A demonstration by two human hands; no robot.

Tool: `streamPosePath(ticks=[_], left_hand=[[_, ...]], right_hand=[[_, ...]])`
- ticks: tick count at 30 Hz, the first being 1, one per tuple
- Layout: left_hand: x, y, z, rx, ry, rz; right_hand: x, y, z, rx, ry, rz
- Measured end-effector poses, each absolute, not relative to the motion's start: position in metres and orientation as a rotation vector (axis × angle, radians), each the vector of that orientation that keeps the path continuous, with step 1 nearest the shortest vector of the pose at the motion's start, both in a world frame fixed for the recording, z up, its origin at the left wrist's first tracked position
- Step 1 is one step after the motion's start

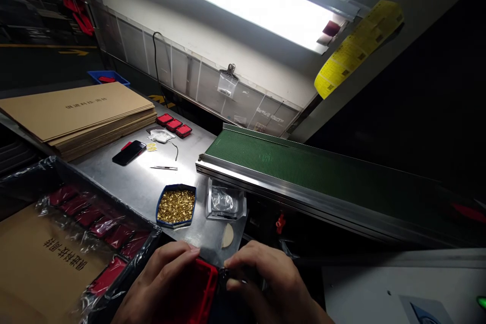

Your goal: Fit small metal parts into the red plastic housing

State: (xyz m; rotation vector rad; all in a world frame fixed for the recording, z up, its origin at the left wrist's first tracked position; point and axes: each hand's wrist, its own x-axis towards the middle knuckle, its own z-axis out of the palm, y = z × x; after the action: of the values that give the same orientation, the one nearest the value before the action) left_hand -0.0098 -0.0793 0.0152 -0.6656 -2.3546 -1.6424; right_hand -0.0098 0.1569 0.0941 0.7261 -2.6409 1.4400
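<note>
My left hand (159,281) is closed around a red plastic case (203,291) at the bottom middle of the view. The case has a raised rim, and its lower part runs out of the frame. Beside the case's right edge, my right hand (269,281) pinches a small dark piece (224,274), too dim to name. Just beyond the hands stands a blue tray (157,212) filled with small gold-coloured metal pieces (176,206). To its right are a clear plastic container (227,201) with a bag in it and a pale round disc (227,236).
A green conveyor belt (273,157) runs along the right. On the metal table (132,182) lie tweezers (164,167), a phone (129,153) and several red cases (174,124). Stacked cardboard (76,111) is at left, above a lined box (152,235) holding bagged red items.
</note>
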Motion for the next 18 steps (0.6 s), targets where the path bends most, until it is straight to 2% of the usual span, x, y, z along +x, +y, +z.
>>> streamPosePath(ticks=[8,12,15,18], left_hand=[[-0.007,-0.081,0.006,-0.684,-2.391,-1.739],[-0.008,-0.082,0.0,-0.67,-2.422,-1.918],[-0.012,-0.083,-0.004,-0.633,-2.412,-2.114],[-0.015,-0.084,-0.004,-0.555,-2.403,-2.284]], right_hand=[[0.003,0.16,0.079,0.355,-2.464,1.6],[0.004,0.159,0.064,0.567,-2.392,1.699],[0.005,0.158,0.054,0.735,-2.398,1.624],[0.012,0.159,0.052,0.534,-2.46,1.623]])
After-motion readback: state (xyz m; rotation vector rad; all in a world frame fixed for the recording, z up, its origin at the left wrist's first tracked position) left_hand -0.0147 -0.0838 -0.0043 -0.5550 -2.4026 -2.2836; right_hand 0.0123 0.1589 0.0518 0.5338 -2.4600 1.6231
